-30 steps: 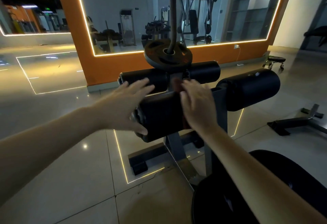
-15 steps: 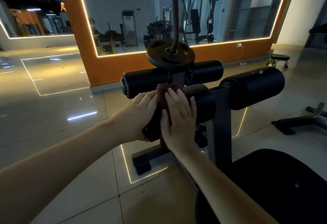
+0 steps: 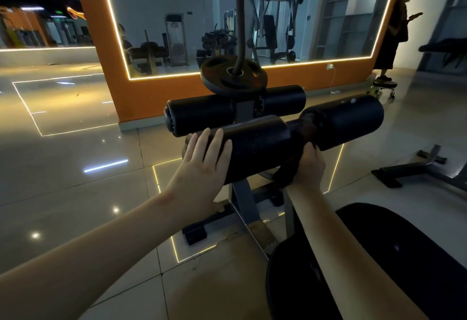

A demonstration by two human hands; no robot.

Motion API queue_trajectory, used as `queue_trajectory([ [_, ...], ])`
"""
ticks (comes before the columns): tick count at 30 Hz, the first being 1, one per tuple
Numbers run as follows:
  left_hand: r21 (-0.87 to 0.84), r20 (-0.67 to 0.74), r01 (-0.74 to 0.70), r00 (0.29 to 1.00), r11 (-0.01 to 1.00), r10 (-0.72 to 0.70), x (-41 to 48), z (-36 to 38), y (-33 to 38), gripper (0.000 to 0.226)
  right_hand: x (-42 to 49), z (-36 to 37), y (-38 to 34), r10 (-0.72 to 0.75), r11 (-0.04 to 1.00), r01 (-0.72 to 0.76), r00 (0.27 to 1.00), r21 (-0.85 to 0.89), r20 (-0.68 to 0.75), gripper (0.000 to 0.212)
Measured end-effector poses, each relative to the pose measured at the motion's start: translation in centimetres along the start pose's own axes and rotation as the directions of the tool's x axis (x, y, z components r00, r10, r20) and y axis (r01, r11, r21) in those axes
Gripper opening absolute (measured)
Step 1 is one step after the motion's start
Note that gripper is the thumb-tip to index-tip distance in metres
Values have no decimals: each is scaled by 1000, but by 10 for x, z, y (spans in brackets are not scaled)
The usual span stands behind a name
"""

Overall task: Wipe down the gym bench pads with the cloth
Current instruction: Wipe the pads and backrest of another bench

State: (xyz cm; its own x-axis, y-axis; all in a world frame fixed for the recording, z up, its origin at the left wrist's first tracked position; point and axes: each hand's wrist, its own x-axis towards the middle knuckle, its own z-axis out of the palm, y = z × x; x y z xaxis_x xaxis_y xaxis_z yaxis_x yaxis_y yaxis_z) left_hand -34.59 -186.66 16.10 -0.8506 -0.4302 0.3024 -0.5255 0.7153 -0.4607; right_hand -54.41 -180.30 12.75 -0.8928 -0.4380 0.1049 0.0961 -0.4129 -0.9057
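A black roller pad (image 3: 255, 147) lies across the bench frame in front of me, with its twin (image 3: 348, 120) to the right and two more rollers (image 3: 202, 115) behind. My left hand (image 3: 204, 165) rests flat on the near roller's left end, fingers straight. My right hand (image 3: 307, 168) grips a dark brown cloth (image 3: 304, 130) wrapped round the gap between the two near rollers, at the near roller's right end. The black seat pad (image 3: 404, 256) is at the lower right, under my right forearm.
A weight plate (image 3: 233, 75) sits on an upright post above the rollers. An orange wall with a lit mirror (image 3: 227, 16) stands behind. A person (image 3: 394, 29) stands at the far right near a wheeled stool (image 3: 384, 87). Another frame's foot (image 3: 417, 168) lies on the tiled floor, right.
My right hand has slid the cloth rightward along the near roller, from its left part to its right end. My left hand stays on the roller's left end, now lying flat.
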Motion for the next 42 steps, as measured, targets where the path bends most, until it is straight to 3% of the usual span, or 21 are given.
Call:
queue_trajectory([
  [3,-68,-136,-35,990,997,26,-5,13,15,96,-9,-38,-11,240,909,-247,969,335,64,27],
  [6,-41,-176,-213,963,976,203,-11,33,50,76,-16,-84,-26,384,735,-354,920,578,76,31],
  [8,-85,-124,-358,930,930,346,-14,51,80,69,-24,-111,-39,431,753,-363,902,548,4,27],
  [10,-197,-94,-416,909,888,405,-14,67,110,68,-35,-139,-48,362,869,-276,920,410,-149,15],
  [11,-255,-80,-411,911,875,405,-12,73,124,70,-40,-152,-46,252,950,-209,952,231,-175,15],
  [12,-306,-63,-385,921,871,385,-10,75,136,72,-48,-162,-43,143,988,-148,985,-49,-92,25],
  [13,-356,-43,-342,936,870,350,-8,76,147,74,-53,-176,-30,95,919,-64,994,-389,59,36],
  [14,-396,8,-296,946,869,325,-6,79,157,76,-58,-189,-16,120,730,84,961,-678,248,42],
  [15,-420,89,-259,942,870,324,-4,84,164,76,-60,-205,1,221,490,237,897,-839,383,44],
  [16,-429,140,-237,936,872,323,-3,89,171,75,-63,-218,14,324,257,364,840,-895,435,49],
  [17,-463,185,-200,931,863,314,-2,94,178,80,-65,-230,26,379,92,467,800,-879,465,60],
  [18,-484,205,-181,927,856,313,-1,97,184,90,-67,-239,34,392,3,523,784,-852,482,71],
  [20,-515,251,-150,915,844,315,0,102,196,101,-69,-243,45,333,-79,562,794,-824,509,77],
  [24,-590,217,-33,956,807,198,-2,107,213,89,-66,-228,61,335,-99,589,779,-802,530,80],
  [28,-618,220,-12,957,786,187,-3,116,220,72,-45,-216,66,406,-102,603,751,-791,520,73],
  [31,-604,125,-42,981,796,147,-3,122,221,72,-15,-201,74,379,-138,555,795,-820,475,65],
  [37,-610,153,-33,975,791,159,-5,121,222,75,8,-173,85,333,-172,415,878,-893,344,61],
  [42,-602,173,27,980,798,97,-13,126,223,70,-63,-185,76,382,-83,505,812,-859,441,69],
])
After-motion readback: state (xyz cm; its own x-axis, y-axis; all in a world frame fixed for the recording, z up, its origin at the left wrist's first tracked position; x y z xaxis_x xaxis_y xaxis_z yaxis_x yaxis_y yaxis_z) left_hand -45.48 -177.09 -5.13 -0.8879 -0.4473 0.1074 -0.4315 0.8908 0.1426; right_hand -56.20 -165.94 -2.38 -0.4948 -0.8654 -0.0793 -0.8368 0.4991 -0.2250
